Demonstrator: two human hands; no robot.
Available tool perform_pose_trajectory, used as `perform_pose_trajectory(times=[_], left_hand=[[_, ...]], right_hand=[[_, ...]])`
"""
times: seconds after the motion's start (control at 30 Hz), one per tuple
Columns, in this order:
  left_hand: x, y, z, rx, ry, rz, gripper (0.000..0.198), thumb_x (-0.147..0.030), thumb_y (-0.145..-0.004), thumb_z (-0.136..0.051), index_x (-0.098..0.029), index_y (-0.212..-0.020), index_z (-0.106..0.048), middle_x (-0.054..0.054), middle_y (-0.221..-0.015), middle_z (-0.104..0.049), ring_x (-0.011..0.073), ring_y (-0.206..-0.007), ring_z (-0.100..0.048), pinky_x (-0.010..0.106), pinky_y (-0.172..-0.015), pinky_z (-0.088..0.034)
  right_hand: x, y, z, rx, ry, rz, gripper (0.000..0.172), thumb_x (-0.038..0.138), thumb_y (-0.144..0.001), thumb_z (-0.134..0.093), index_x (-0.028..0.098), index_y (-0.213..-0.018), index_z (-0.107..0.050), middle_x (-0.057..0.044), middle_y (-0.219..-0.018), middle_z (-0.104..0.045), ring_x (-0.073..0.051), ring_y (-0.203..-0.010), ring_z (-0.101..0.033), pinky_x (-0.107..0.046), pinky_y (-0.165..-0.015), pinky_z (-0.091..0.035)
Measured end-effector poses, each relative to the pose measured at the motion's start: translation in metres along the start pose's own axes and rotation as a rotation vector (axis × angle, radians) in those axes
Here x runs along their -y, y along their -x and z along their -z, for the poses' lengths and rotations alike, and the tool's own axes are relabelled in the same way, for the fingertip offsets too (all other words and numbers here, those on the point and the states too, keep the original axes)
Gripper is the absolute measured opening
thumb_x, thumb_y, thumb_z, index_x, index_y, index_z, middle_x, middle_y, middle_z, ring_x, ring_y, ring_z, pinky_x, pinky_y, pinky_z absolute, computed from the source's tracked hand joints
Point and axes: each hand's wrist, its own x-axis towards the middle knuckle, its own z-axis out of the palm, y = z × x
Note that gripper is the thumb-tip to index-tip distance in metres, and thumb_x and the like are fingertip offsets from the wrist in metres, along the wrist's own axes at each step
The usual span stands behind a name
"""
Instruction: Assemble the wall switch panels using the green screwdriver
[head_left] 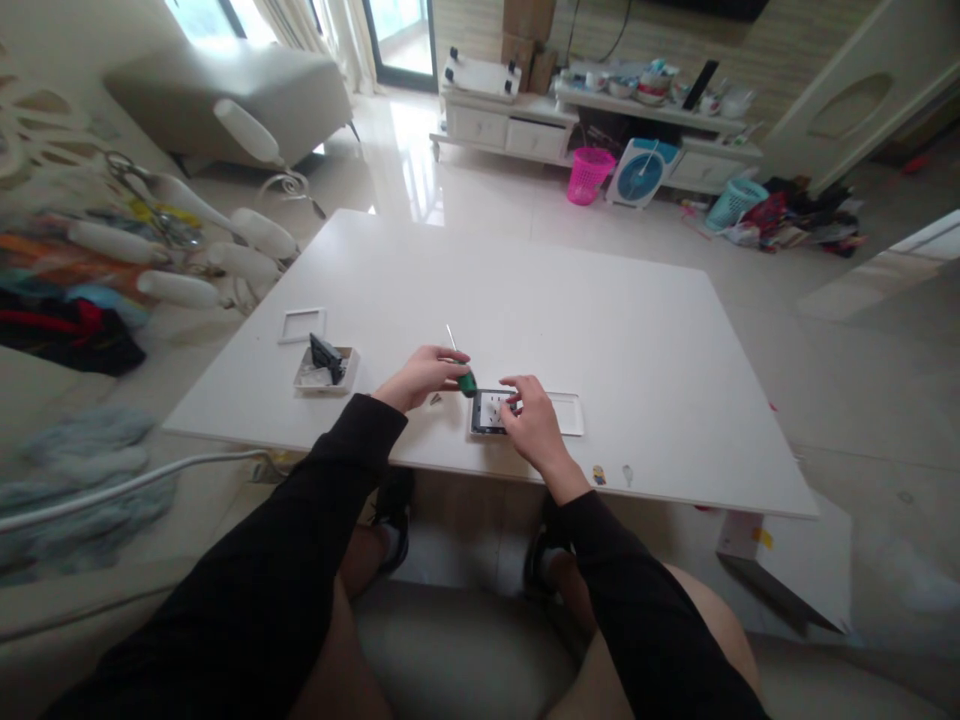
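My left hand [421,377] is closed around a green-handled screwdriver [466,380] whose thin metal shaft points up and away. My right hand [531,420] rests with bent fingers on a wall socket module [486,412] lying flat near the front edge of the white table [525,290]. A white socket cover plate [568,413] lies just right of the module, partly under my right hand. A tiny dark part, perhaps a screw [435,399], lies on the table below my left hand.
Another white socket part with a black piece [326,365] sits to the left, a white frame [303,325] behind it. A pink basket [589,173], a blue fan [641,172] and white cabinets stand across the floor. A rack with clothes is at left.
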Motion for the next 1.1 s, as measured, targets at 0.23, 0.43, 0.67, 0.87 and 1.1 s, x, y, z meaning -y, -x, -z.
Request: perform_pose_trajectory(times=[0.23,0.43,0.67,0.87,1.1], left_hand=[[-0.016,0.013,-0.041,0.189,0.477,-0.009,0.022,-0.013,-0.079,-0.083,-0.010,-0.098,-0.073,0.009,-0.090,-0.075,0.0143,-0.081,-0.072,0.029,-0.083,-0.059],[-0.016,0.014,-0.037,0.233,0.454,-0.048,0.022,-0.020,-0.090,-0.072,-0.018,-0.109,-0.062,0.005,-0.086,-0.076,0.0145,-0.075,-0.074,0.029,-0.079,-0.059],[0.019,-0.009,0.005,-0.209,-0.769,-0.148,0.016,-0.005,-0.077,-0.068,-0.018,-0.086,-0.068,0.009,-0.094,-0.078,0.0226,-0.094,-0.075,0.034,-0.093,-0.057],[0.047,-0.016,0.015,-0.104,-1.012,-0.010,0.016,-0.012,-0.075,-0.074,-0.018,-0.090,-0.076,0.011,-0.097,-0.081,0.0235,-0.090,-0.076,0.029,-0.081,-0.057],[0.053,-0.022,0.010,-0.070,-1.082,-0.011,0.018,-0.007,-0.078,-0.067,-0.016,-0.089,-0.079,0.013,-0.098,-0.082,0.0246,-0.096,-0.077,0.028,-0.082,-0.056]], right_hand=[[0.012,0.001,-0.001,-0.205,-0.190,0.192,0.037,0.018,-0.091,-0.066,0.027,-0.127,-0.065,-0.008,-0.125,-0.063,-0.018,-0.092,-0.067,-0.029,-0.068,-0.061],[0.012,0.002,0.001,-0.367,-0.213,0.262,0.027,0.022,-0.097,-0.066,0.029,-0.123,-0.067,-0.009,-0.130,-0.070,-0.024,-0.118,-0.068,-0.037,-0.085,-0.063],[0.014,0.000,0.001,-0.532,-0.301,0.156,0.024,0.032,-0.099,-0.066,0.025,-0.122,-0.065,-0.009,-0.122,-0.073,-0.021,-0.111,-0.070,-0.036,-0.088,-0.062],[0.013,-0.002,0.002,-0.552,-0.354,0.083,0.023,0.033,-0.097,-0.067,0.024,-0.118,-0.064,-0.007,-0.114,-0.073,-0.018,-0.101,-0.070,-0.035,-0.086,-0.061],[0.012,-0.004,0.006,-0.586,-0.397,0.059,0.022,0.034,-0.097,-0.067,0.025,-0.116,-0.062,-0.005,-0.112,-0.071,-0.018,-0.099,-0.069,-0.034,-0.084,-0.060]])
